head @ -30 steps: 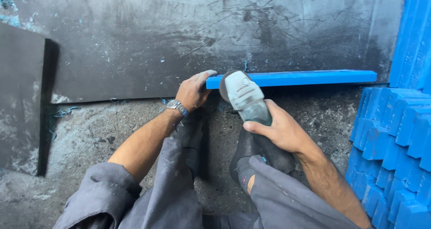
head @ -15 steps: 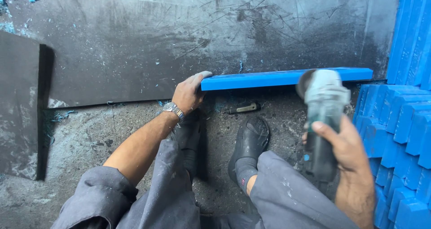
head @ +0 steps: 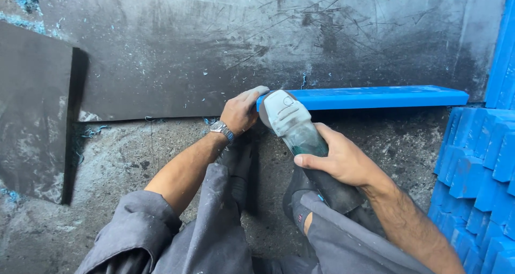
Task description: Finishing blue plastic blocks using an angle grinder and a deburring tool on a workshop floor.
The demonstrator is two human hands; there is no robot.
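A long blue plastic bar (head: 375,97) lies along the edge of a dark scratched sheet (head: 241,43). My left hand (head: 240,111), with a wristwatch, presses down on the bar's left end. My right hand (head: 338,158) grips the body of an angle grinder (head: 292,125), whose grey head sits at the bar's left end, right beside my left fingers. The grinder's disc is hidden under its guard.
A stack of blue plastic pieces (head: 480,177) fills the right side. A second dark panel (head: 32,107) lies at the left. Blue shavings (head: 91,130) dot the rough concrete floor. My grey trouser legs (head: 225,236) and dark shoes sit below the bar.
My right hand swung the grinder out to the bar's right end half a second ago, then brought it back to the left end. My left hand stayed on the bar.
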